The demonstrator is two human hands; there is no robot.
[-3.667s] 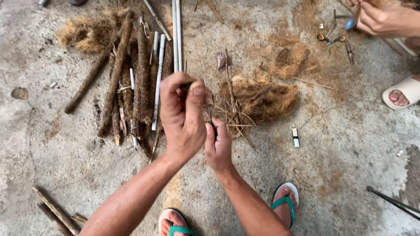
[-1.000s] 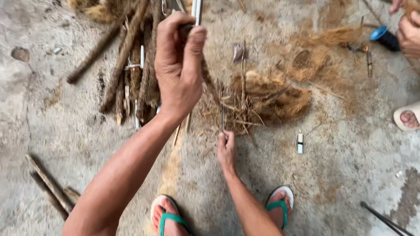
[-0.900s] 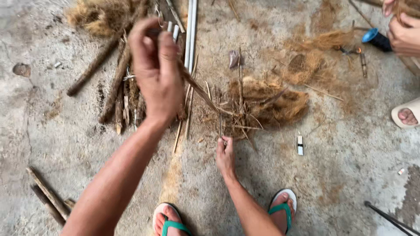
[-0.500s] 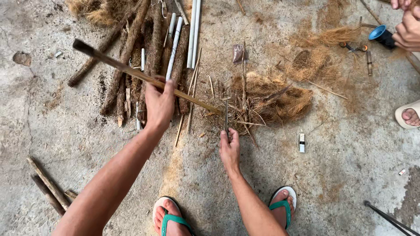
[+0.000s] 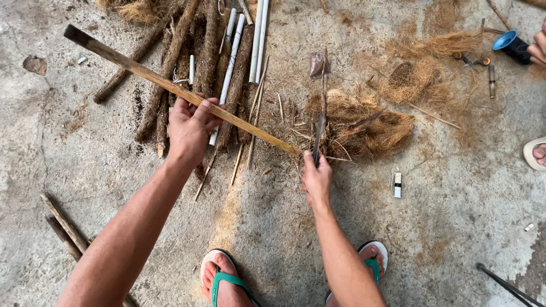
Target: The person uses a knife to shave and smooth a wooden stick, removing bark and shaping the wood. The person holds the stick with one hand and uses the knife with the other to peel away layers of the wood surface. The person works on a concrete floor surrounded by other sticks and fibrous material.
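The wooden stick [image 5: 170,85] is pale tan with a dark, near-black tip at its ten o'clock end. The coconut fibre heap [image 5: 364,122] is golden brown, streaked with darker strands. The pipes [image 5: 259,40] at twelve o'clock are off-white, beside dark brown fibre-wrapped poles [image 5: 207,51]. The flip-flops [image 5: 224,278] at six o'clock have teal straps on whitish soles. The cup [image 5: 511,45] at two o'clock is blue outside, black within. The concrete floor [image 5: 455,227] is mottled grey.

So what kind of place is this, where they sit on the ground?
Probably an outdoor yard used as a craft workspace: a rough concrete floor, heaps of brown coconut fibre, and fibre-wrapped poles lying on the ground.
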